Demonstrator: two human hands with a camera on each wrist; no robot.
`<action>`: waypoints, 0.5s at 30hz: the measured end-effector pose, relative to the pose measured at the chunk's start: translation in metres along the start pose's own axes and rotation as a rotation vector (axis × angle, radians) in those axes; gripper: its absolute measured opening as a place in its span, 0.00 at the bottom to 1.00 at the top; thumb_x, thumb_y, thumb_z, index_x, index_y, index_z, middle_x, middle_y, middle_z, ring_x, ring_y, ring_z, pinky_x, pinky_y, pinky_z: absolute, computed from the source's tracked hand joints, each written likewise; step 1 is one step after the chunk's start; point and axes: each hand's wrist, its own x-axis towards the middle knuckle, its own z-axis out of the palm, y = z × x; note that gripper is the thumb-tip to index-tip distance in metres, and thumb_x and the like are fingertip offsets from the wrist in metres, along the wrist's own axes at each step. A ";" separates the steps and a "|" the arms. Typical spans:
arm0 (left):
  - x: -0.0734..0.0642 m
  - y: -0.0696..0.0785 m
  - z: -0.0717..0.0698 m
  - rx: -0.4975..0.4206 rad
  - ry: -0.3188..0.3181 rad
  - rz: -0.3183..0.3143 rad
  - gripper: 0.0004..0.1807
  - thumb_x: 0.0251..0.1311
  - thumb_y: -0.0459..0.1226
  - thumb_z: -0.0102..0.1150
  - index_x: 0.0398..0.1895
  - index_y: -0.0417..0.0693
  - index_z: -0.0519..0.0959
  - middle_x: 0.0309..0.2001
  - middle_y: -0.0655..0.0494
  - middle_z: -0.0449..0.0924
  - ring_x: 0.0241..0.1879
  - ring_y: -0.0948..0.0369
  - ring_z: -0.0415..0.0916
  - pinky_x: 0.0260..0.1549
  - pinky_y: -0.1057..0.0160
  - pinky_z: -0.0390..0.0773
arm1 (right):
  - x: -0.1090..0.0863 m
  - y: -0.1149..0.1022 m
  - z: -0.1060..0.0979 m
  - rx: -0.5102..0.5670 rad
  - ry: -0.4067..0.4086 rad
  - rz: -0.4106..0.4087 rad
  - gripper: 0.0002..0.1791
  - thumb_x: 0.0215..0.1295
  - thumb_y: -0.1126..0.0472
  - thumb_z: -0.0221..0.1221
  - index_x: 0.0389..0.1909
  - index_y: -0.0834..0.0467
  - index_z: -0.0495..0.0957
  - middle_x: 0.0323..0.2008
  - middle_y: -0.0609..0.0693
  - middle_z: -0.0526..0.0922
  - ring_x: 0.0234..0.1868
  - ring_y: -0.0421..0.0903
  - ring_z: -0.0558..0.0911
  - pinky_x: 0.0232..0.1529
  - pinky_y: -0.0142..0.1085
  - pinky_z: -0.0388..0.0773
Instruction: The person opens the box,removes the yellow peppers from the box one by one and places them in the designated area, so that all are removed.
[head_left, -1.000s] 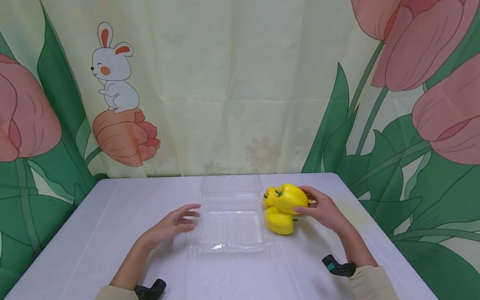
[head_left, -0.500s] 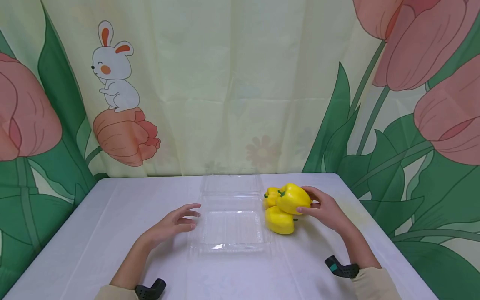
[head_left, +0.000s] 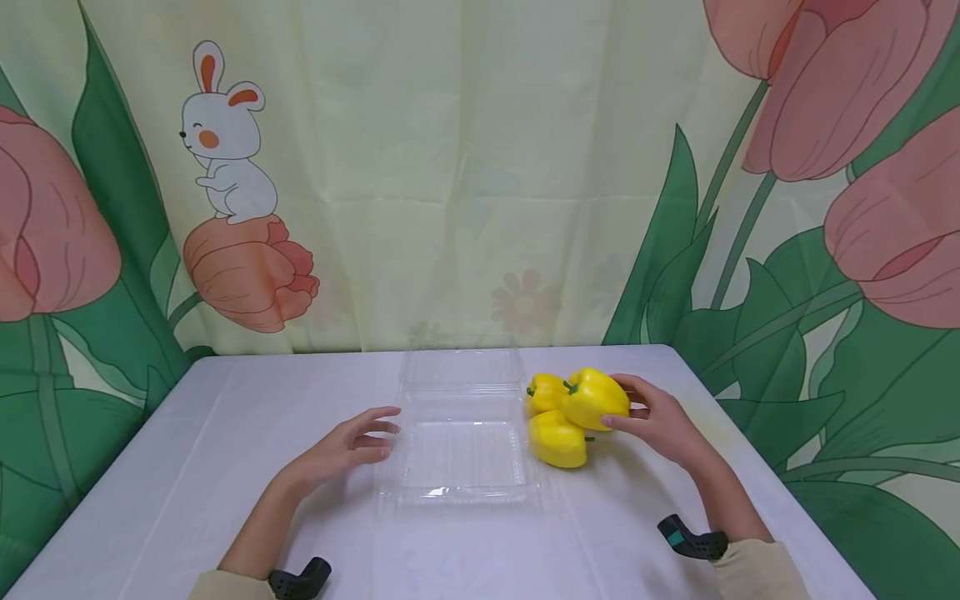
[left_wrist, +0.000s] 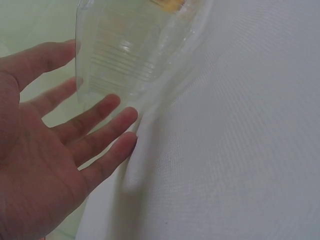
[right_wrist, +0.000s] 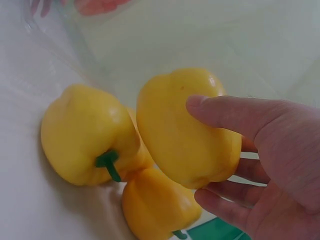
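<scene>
My right hand (head_left: 654, 418) holds a yellow bell pepper (head_left: 595, 399), thumb on the near side and fingers round the far side. In the right wrist view this bell pepper (right_wrist: 172, 130) appears raised above the others. A second yellow bell pepper (head_left: 557, 440) lies just in front of it, and another (head_left: 545, 392) lies behind to the left. Left of them sits a clear plastic clamshell box (head_left: 461, 454), its lid (head_left: 462, 368) folded back. My left hand (head_left: 352, 442) is beside the box's left edge, fingers spread and holding nothing; whether the fingertips touch it I cannot tell.
A white cloth (head_left: 247, 433) covers the table. Behind its back edge hangs a curtain (head_left: 390, 183) printed with a rabbit and tulips. Each wrist wears a black device (head_left: 692, 540).
My right hand has shifted slightly to the right with the bell pepper, uncovering more of the one behind it. The left hand and the box have stayed in place.
</scene>
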 end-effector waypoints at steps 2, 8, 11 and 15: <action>0.000 0.000 0.000 0.002 0.001 -0.001 0.33 0.66 0.42 0.56 0.72 0.55 0.59 0.66 0.45 0.69 0.64 0.45 0.70 0.62 0.44 0.72 | -0.001 0.002 -0.001 -0.004 0.001 0.001 0.43 0.59 0.47 0.66 0.70 0.58 0.60 0.68 0.62 0.66 0.62 0.61 0.73 0.55 0.46 0.80; 0.001 0.000 0.000 0.006 0.003 -0.006 0.33 0.66 0.43 0.56 0.73 0.55 0.59 0.65 0.45 0.69 0.64 0.45 0.70 0.61 0.44 0.72 | -0.006 0.002 -0.003 -0.013 0.006 0.001 0.42 0.59 0.47 0.66 0.70 0.58 0.60 0.67 0.62 0.67 0.61 0.60 0.74 0.54 0.45 0.81; 0.001 0.000 0.000 0.005 0.002 -0.004 0.33 0.66 0.43 0.56 0.73 0.55 0.59 0.65 0.45 0.69 0.64 0.45 0.70 0.61 0.45 0.73 | -0.008 0.004 -0.005 -0.019 0.009 -0.003 0.42 0.59 0.47 0.66 0.70 0.58 0.60 0.67 0.63 0.67 0.61 0.60 0.74 0.53 0.44 0.81; 0.000 0.002 0.000 0.001 0.001 0.000 0.33 0.66 0.43 0.56 0.73 0.55 0.59 0.66 0.44 0.69 0.64 0.45 0.70 0.61 0.45 0.73 | -0.009 0.008 -0.007 -0.034 0.017 0.001 0.42 0.59 0.46 0.66 0.69 0.58 0.61 0.66 0.63 0.68 0.60 0.60 0.74 0.53 0.43 0.82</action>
